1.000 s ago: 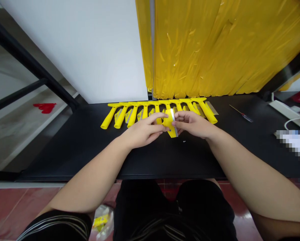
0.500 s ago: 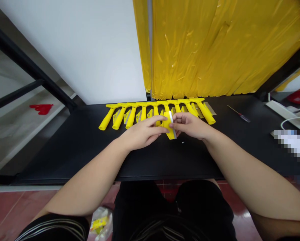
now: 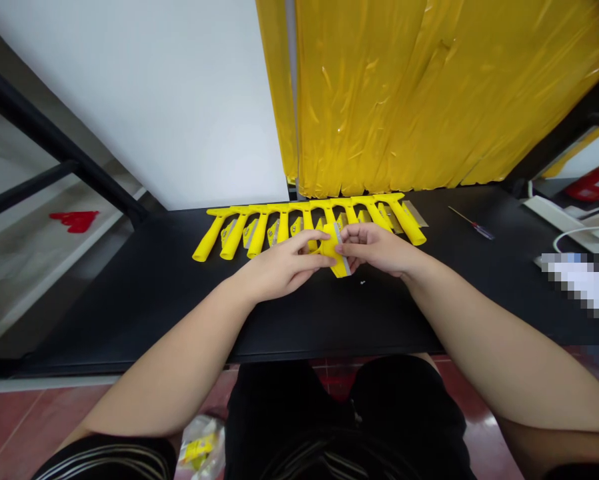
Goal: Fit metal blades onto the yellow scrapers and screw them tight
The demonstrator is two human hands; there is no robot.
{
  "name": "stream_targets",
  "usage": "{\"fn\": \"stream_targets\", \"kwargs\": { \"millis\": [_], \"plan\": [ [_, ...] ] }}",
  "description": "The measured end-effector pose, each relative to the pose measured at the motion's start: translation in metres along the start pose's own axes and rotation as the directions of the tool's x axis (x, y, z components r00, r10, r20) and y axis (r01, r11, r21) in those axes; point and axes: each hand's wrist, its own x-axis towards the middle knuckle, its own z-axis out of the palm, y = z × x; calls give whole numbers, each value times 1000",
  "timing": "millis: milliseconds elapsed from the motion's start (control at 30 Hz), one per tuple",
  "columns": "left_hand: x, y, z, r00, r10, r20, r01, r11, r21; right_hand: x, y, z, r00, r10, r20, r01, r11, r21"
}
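Note:
Between my two hands, just above the black tabletop, is a yellow scraper head (image 3: 334, 251) with a metal blade along its right edge. My left hand (image 3: 290, 263) pinches its yellow body from the left between thumb and fingers. My right hand (image 3: 374, 249) is closed at the blade side, thumb and fingertips gripping that edge. Behind them lies a row of several yellow scraper handles (image 3: 210, 239), side by side, with blade-fitted yellow heads tucked between them. My hands hide part of that row. A tiny white or metal piece (image 3: 363, 282) lies near my right hand.
A screwdriver (image 3: 472, 223) lies on the black table (image 3: 299, 327) to the right, near a white power strip (image 3: 564, 223). A red object (image 3: 74, 221) rests on a ledge at left. Yellow plastic sheeting (image 3: 404, 100) hangs behind. A plastic bag (image 3: 202, 448) sits on the floor.
The view has shifted slightly. The scraper head stays in both hands; the bright white strip at its blade edge now looks grey.

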Motion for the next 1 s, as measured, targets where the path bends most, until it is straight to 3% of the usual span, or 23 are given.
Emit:
{"fn": "stream_targets", "kwargs": {
  "millis": [467, 567, 633, 733, 833, 900, 1000],
  "plan": [
    [1, -3, 3, 1000, 26, -6, -26, 999, -32, 0, 0, 1, 1000, 23, -19, -22, 1000, 20],
    [0, -3, 3, 1000, 21, -19, -21, 999, -28, -2, -3, -5, 999, 7, -37, -9, 999, -53],
    [0, -2, 3, 1000, 15, -24, -16, 999, -33, -8, -7, -16, 996, -15, -84, -2, 982, -189],
    [-1, -2, 0, 1000, -7, -15, 6, 998, -59, -21, -15, -37, 991, 39, -129, -99, 863, -495],
    [-1, -3, -1, 1000, -18, -22, 14, 988, -153, -28, -17, -51, 960, 235, -155, -272, 634, -724],
    [0, -3, 1, 997, -41, -68, 23, 966, -257, -28, -15, -53, 929, 322, -184, -336, 524, -783],
    [4, -2, 9, 976, -158, -153, 59, 857, -512, -22, -11, -49, 919, 345, -193, -348, 472, -810]
  ]
}}
